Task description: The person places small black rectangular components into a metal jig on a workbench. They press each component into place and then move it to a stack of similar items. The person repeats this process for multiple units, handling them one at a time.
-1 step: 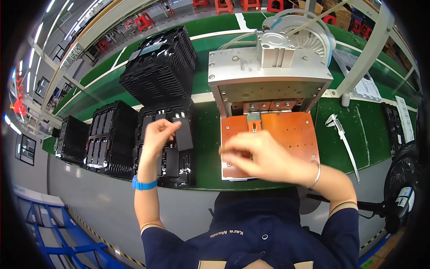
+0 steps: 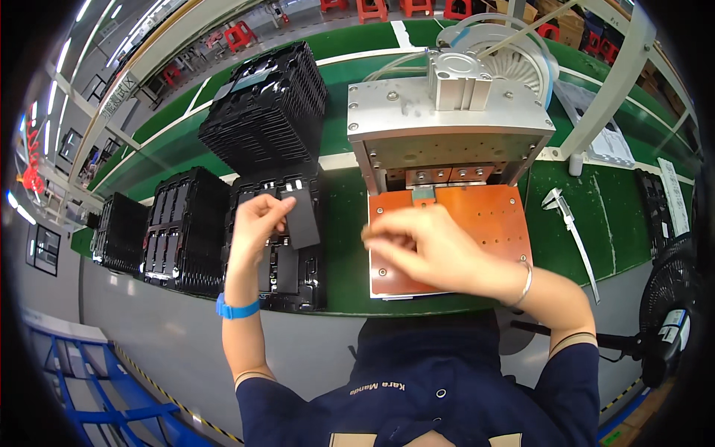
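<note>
My left hand (image 2: 262,221) is closed in a pinch at the edge of a flat black battery cell (image 2: 303,220) with small silver tabs at its far end. The cell sits tilted above a black tray (image 2: 310,287), where more dark cells (image 2: 285,268) lie in pockets. Over the left part of the orange plate (image 2: 484,216) of a metal press (image 2: 447,123) hovers my right hand (image 2: 424,242). Its fingers are curled together; anything between them is hidden. Just beyond that hand, a small green piece (image 2: 424,195) lies at the plate's far edge.
Stacked black trays (image 2: 261,112) rise behind my left hand, with further loaded trays (image 2: 179,227) to the left. A caliper (image 2: 570,231) rests on the green mat right of the press. A black fan (image 2: 670,305) stands at the right edge.
My left hand and the cell have shifted slightly to the left. The fingers of my right hand have drawn closer together, and that hand has moved slightly up.
</note>
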Demonstrator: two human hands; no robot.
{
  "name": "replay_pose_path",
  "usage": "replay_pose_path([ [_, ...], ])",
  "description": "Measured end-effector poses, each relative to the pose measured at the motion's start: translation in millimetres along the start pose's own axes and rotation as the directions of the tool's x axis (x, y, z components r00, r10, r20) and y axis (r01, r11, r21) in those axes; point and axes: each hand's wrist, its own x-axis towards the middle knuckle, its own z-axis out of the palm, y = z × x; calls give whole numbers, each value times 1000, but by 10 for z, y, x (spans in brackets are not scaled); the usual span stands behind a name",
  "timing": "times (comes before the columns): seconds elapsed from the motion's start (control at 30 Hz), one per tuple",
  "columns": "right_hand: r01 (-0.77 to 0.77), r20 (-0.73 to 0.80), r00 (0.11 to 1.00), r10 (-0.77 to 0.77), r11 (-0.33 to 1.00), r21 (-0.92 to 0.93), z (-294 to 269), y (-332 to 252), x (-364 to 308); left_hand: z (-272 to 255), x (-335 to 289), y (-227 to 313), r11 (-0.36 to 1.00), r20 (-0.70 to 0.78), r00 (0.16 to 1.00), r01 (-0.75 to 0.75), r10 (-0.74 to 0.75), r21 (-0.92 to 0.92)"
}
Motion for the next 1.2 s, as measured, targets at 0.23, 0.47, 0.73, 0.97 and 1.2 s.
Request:
replay_pose_path([
  [0.23, -394, 182, 918, 351, 762, 514, -65, 30, 114, 666, -326, 665, 974, 260, 950, -124, 171, -188],
  [0.47, -648, 70, 724, 686, 643, 408, -700, 355, -622, 947, -368, 471, 382, 449, 452, -892, 771, 242],
  [0.73, -227, -359, 930, 83, 896, -381, -620, 378, -600, 1323, -406, 365, 347, 854, 227, -936, 468, 59],
  [0.97, -39, -167, 980, -107, 719, -694, -467, 540, -511, 1350, -370, 280, 373, 865, 216, -927, 453, 36],
  [1.2, -62, -205, 969, -140, 664, -745, -401, 596, -489, 1356, -370, 278, 387, 865, 229, -921, 447, 43],
])
